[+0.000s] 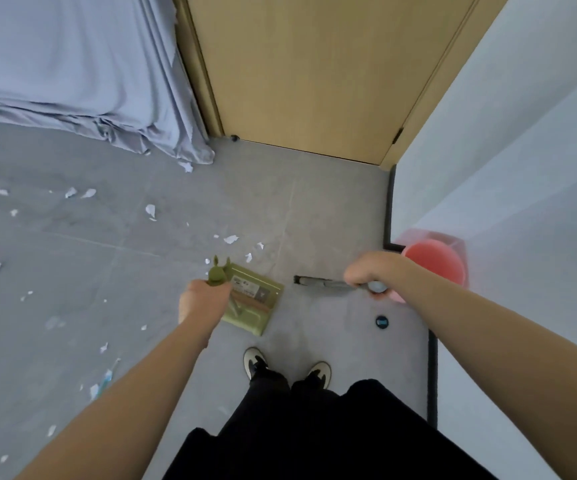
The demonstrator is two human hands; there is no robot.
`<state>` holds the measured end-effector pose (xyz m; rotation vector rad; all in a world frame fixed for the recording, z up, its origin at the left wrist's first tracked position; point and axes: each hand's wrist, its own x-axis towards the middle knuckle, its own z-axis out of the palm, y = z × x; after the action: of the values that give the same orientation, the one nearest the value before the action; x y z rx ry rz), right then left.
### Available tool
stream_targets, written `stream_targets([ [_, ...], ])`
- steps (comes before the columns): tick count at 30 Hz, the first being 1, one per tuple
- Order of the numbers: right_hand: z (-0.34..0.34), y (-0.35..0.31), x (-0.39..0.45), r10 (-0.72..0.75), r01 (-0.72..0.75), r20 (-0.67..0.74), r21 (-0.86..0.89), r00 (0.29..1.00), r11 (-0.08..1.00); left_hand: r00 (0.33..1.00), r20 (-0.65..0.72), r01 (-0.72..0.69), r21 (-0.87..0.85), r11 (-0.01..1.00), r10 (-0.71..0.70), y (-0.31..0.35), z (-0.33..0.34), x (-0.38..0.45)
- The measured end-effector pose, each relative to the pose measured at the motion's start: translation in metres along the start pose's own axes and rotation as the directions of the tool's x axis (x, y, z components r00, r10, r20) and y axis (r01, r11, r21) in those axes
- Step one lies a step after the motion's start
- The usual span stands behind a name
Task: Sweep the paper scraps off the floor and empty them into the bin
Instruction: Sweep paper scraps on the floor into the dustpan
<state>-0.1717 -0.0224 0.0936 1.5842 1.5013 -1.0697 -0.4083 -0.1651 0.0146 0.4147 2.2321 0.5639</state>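
Here, the floor (332,216) is grey tile with faint joint lines, bounded ahead of both hands by a closed wooden door (314,71) and, to the right of the right hand, by a pale wall (522,150) with a dark skirting strip. A blue-grey sheet (72,64) drapes to the floor far ahead and left of the left hand.

The left hand (200,304) grips the handle of an olive-green dustpan (254,299), fingers curled round it; the pan hangs just right of that hand and carries a printed label. The right hand (372,271) is closed round a thin, blurred broom handle (321,282) that runs leftward from its fist.

White paper scraps (230,239), torn and irregular, lie scattered ahead and left of the left hand. The pink bin (434,261) stands just beyond the right hand, against the wall.
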Motion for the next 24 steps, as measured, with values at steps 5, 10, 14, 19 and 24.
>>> stream_targets([
  [5,0.015,-0.067,0.018,-0.013,0.006,-0.030,-0.240,0.999,0.971,0.996,-0.064,0.057,-0.103,0.993,-0.064,-0.021,-0.041,0.024],
  [10,0.021,-0.115,0.031,-0.061,0.005,-0.100,-0.487,0.993,0.873,0.990,-0.090,0.096,-0.147,0.985,-0.110,-0.047,-0.076,0.040],
  [14,0.027,-0.130,0.046,-0.061,-0.052,-0.149,-0.652,0.987,0.756,0.978,-0.123,0.142,-0.209,0.968,-0.170,-0.060,-0.091,0.042],
  [19,0.035,-0.146,0.065,-0.013,-0.050,-0.088,-0.676,0.996,0.735,0.962,-0.144,0.189,-0.268,0.945,-0.233,-0.070,-0.098,0.041],
  [24,0.035,-0.161,0.084,0.061,-0.040,0.018,-0.573,0.998,0.818,0.921,-0.188,0.259,-0.356,0.898,-0.340,-0.074,-0.101,0.039],
])
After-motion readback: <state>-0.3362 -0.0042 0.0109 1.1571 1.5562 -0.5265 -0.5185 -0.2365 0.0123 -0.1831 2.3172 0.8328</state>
